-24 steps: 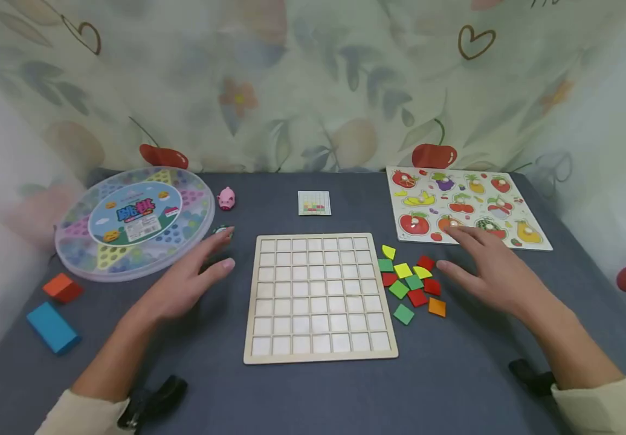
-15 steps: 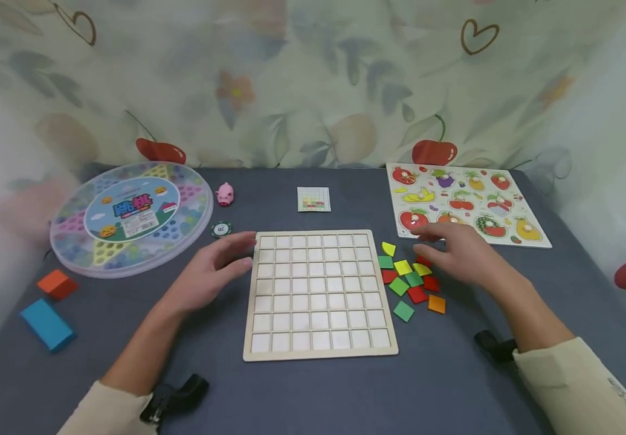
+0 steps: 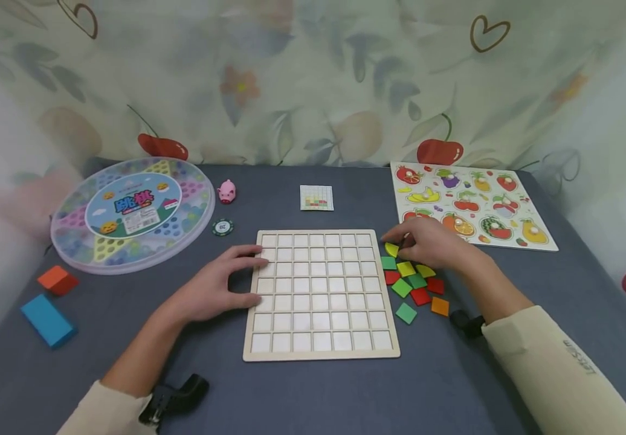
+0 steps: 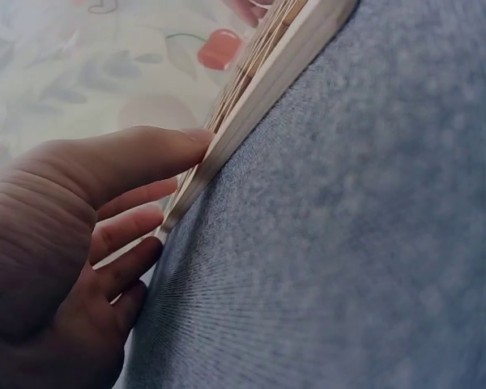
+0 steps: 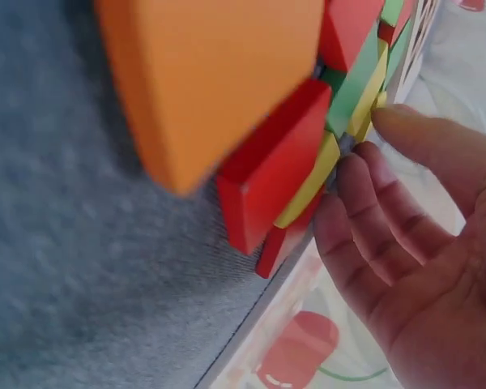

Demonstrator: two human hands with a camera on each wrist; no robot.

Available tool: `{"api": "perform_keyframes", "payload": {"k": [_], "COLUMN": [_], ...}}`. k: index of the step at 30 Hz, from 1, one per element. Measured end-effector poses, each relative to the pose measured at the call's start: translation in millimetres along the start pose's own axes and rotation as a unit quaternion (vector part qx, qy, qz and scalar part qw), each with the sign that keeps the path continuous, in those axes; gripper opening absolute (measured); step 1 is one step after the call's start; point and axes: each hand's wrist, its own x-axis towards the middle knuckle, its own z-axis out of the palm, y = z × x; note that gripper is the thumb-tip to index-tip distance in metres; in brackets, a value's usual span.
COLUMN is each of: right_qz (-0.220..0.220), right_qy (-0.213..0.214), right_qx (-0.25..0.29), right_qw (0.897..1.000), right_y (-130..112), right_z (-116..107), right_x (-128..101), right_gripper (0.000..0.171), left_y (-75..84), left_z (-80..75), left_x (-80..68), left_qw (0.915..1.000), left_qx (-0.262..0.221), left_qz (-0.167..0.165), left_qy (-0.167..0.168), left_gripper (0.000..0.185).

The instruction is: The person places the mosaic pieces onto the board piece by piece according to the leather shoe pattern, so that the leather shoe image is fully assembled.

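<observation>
A square wooden grid board (image 3: 318, 356) with pale cells lies in front of me. My left hand (image 3: 209, 284) rests at its left edge, thumb against the side and fingertips over the rim; the left wrist view shows the thumb (image 4: 170, 154) on the wooden edge. Right of the board is a loose cluster of red, green, yellow and orange tiles (image 3: 420, 296). At the cluster's far end, my right hand (image 3: 429, 244) pinches a yellow round-edged tile (image 3: 391, 249) between thumb and index finger. In the right wrist view its thumb (image 5: 421, 134) touches yellow, its index finger mostly hidden.
A small printed grid card (image 3: 316, 198) lies behind the board. A fruit picture board (image 3: 530, 211) is at back right. Back left are a round game board (image 3: 128, 263), a pink pig (image 3: 226, 191) and a chip (image 3: 223, 227). Orange (image 3: 58, 280) and blue blocks (image 3: 48, 321) lie left.
My left hand has moved right onto the board's left edge. My right hand has moved left, from beside the fruit board to the yellow tile. The tiles lie as before.
</observation>
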Motion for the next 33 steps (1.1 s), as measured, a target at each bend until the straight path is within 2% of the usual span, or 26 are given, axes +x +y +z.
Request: {"api": "perform_keyframes", "payload": {"k": [6,12,21,28,33], "right_qz": [0.006,0.004,0.022,0.047,0.055], "right_qy": [-0.035,-0.035,-0.026,-0.002,-0.003], "right_qx": [0.014,0.024,-0.032,0.023,0.049], "right_qw": [0.999,0.999,0.999,0.999,0.997], "right_y": [-2,-1,-8,-1,6], "right_z": [-3,-2,-4,0,0], "right_x": [7,11,10,5,3], "right_gripper": [0.038,0.029,0.023,0.021,0.021], "left_y": [1.9,0.9,-1.6,-0.9,-1.5], "left_z": [-0.7,-1.5,-2.2,-2.0,-3.1], "left_x": [-3.2,-4.0,-2.0,-0.5,-1.3], "left_qw": [0.9995,0.9973,0.9976,0.9978,0.9978], "left_qx": [0.029,0.066,0.064,0.063,0.063], "left_qz": [-0.008,-0.012,-0.001,0.001,-0.003], "left_qy": [0.012,0.032,0.027,0.022,0.019], "left_gripper": [0.061,0.062,0.062,0.062,0.062]}}
